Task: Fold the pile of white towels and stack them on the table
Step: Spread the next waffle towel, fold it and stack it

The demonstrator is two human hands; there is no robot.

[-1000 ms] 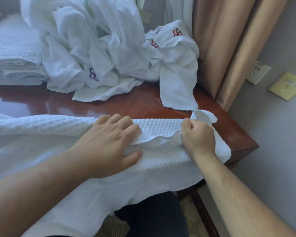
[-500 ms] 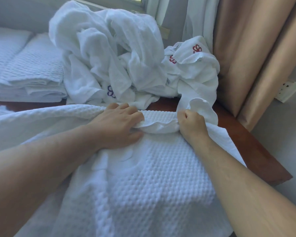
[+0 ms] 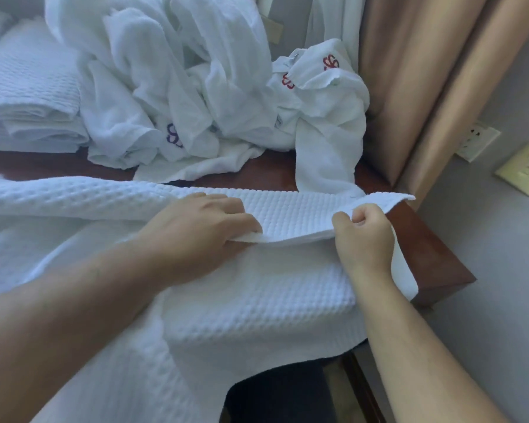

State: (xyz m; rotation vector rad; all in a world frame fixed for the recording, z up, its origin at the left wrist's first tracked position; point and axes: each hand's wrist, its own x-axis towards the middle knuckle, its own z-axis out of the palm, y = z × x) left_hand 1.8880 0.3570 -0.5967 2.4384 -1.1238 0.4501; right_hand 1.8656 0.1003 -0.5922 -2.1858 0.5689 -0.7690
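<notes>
Waffle-weave white cloth fills the lower half of the frame: the towel (image 3: 257, 300) I am working lies draped over the near edge of the red-brown table (image 3: 425, 254) and hangs down toward the bottom. My left hand (image 3: 202, 236) grips its raised fold with thumb underneath and fingers curled over the top, and my right hand (image 3: 364, 236) is clenched around the same edge near the corner at centre right. Compared with 1 second ago, the gap between my 2 hands is wider and the strip of fabric between them is pulled flatter, where it was bunched and rippled before; the corner now sticks out straight toward the right. I judge this means the edge is being squared up so the next fold can land cleanly. The unfolded pile (image 3: 196, 87), with red and purple embroidered marks, sits at upper centre, so much of the task is left. A stack of folded towels (image 3: 28, 96) rests at upper left, touching the pile.
</notes>
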